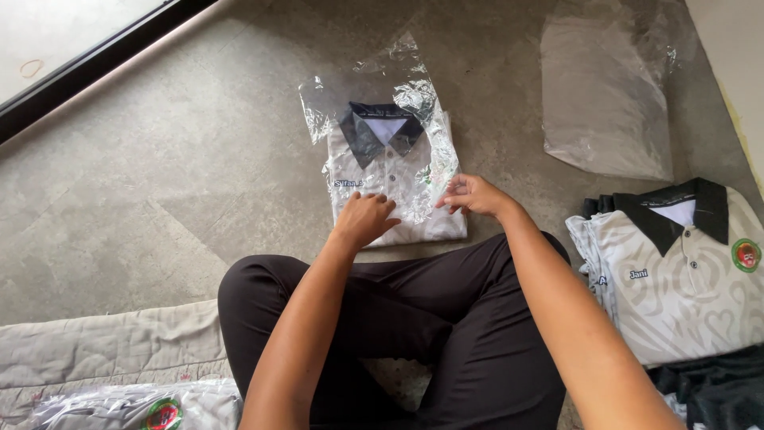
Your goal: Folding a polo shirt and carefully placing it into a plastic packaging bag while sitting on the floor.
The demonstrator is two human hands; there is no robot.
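- Folded shirt (pixel 395 179) lies on the floor (pixel 159 175), partly inside a clear bag (pixel 374 87).
- Left hand (pixel 364 218) rests palm-down on the shirt's near edge, fingers curled, gripping nothing.
- Right hand (pixel 471 193) pinches the bag at the shirt's right side.

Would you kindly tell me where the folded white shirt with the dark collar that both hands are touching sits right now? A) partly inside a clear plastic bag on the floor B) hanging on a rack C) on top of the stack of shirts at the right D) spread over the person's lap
A: the folded shirt lies on the floor with the clear plastic bag over its collar end, while the left hand and right hand rest on its lower part.
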